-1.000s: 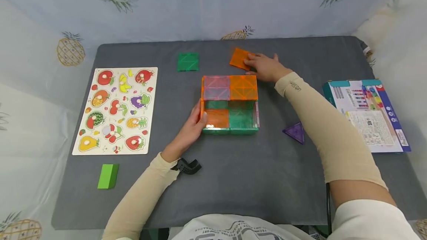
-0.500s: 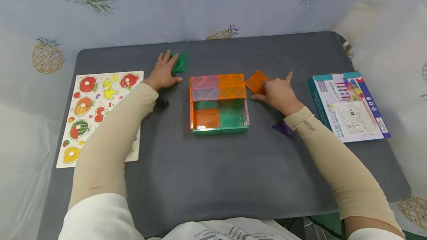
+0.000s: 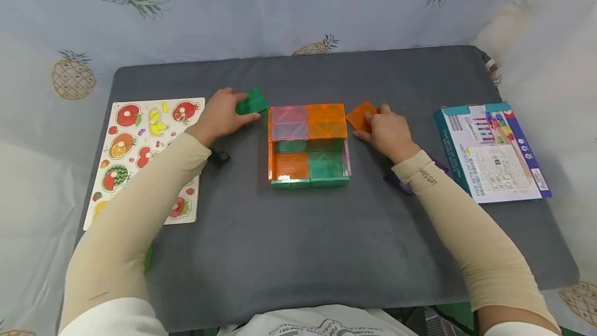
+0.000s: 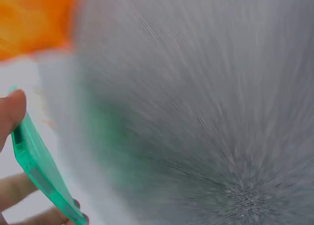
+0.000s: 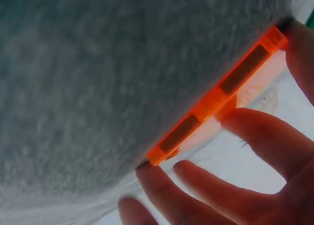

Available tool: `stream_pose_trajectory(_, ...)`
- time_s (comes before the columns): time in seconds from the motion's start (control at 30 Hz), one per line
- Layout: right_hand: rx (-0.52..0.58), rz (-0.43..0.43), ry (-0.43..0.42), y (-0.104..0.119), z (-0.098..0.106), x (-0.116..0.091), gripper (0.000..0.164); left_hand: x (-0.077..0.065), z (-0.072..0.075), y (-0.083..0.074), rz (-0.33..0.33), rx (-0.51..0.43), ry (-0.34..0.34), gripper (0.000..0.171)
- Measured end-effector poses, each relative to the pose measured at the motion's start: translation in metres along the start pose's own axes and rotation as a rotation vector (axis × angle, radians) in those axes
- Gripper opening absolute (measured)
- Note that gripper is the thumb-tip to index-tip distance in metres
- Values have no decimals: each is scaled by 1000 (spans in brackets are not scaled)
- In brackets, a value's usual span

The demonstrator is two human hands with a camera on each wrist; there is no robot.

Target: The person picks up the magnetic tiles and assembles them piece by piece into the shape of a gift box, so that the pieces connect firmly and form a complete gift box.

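My left hand (image 3: pixel 219 115) grips a translucent green square magnetic tile (image 3: pixel 253 101) at the back left of the table. In the left wrist view the thumb and fingers pinch that tile along its edges. On the other side, my right hand (image 3: pixel 389 131) holds an orange magnetic tile (image 3: pixel 359 115), with thumb and fingertips at its edges in the right wrist view. Between both hands stands a box built of magnetic tiles (image 3: pixel 289 122), pink and orange on top, with an opening toward the person. Each held tile has a corner close to the box's sides.
A fruit puzzle board (image 3: pixel 182 217) lies at left, partly under the left forearm. A green block (image 3: pixel 148 259) shows beside that arm. A purple triangular tile (image 3: pixel 397 181) is partly hidden by the right forearm. A printed cardboard box (image 3: pixel 499 159) lies at right.
My left hand has left the box's side, reached the green tile at the back and brought it nearer the box. My right hand has drawn the orange tile forward to the box's right.
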State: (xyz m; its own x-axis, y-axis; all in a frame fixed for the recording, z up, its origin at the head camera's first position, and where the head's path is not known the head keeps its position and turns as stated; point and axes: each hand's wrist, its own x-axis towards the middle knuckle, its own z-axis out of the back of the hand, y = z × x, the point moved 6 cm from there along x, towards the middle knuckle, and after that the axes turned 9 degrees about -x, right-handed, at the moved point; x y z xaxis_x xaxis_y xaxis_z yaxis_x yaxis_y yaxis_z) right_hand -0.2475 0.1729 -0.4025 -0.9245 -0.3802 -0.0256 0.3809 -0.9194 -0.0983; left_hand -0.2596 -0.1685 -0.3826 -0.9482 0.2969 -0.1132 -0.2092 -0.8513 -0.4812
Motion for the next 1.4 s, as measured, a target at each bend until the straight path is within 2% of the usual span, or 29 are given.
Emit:
stream_pose_trajectory(0.07, -7, 36, 4, -3, 3, 1, 51, -21, 6, -14, -23, -54, -53, 67)
stream_pose_trajectory(0.17, -1, 57, 42, -11, 7, 5, 54, -52, 15, -38, -82, -46, -111, 67)
stream_pose_trajectory(0.23, 20, 48, 90, -18, 9, 9, 55, -66, 21, -52, -131, -43, -146, 66)
stream_pose_trajectory(0.33, 66, 16, 170, -27, 9, 12, 58, -78, 25, -73, -232, -53, -175, 65)
stream_pose_trajectory(0.4, 104, 3, 187, -31, 14, 12, 62, -84, 21, -89, -305, -41, -138, 66)
stream_pose_trajectory(0.47, 154, -7, 147, -35, 30, 12, 64, -91, 10, -107, -379, -9, -70, 66)
stream_pose_trajectory(0.53, 201, 19, 82, -35, 55, 9, 65, -95, -4, -122, -427, 35, -12, 66)
stream_pose_trajectory(0.6, 234, 93, 22, -28, 83, 2, 63, -97, -17, -133, -456, 86, 6, 65)
stream_pose_trajectory(0.7, 223, 290, -10, 1, 111, -14, 60, -96, -31, -138, -483, 123, -24, 58)
stream_pose_trajectory(0.8, 176, 463, -41, 34, 118, -35, 59, -95, -37, -138, -496, 113, -57, 52)
stream_pose_trajectory(0.93, 91, 551, -78, 63, 107, -54, 60, -94, -39, -136, -484, 50, -67, 52)
stream_pose_trajectory(1.07, 38, 569, -99, 74, 92, -61, 56, -95, -45, -130, -463, 11, -91, 54)
stream_pose_trajectory(1.23, 67, 570, -127, 81, 80, -66, 50, -98, -52, -126, -438, -25, -124, 55)
stream_pose_trajectory(1.33, 122, 517, -129, 76, 76, -70, 52, -101, -54, -127, -443, -26, -156, 55)
stream_pose_trajectory(1.4, 162, 432, -131, 64, 77, -74, 52, -105, -56, -130, -475, -8, -196, 52)
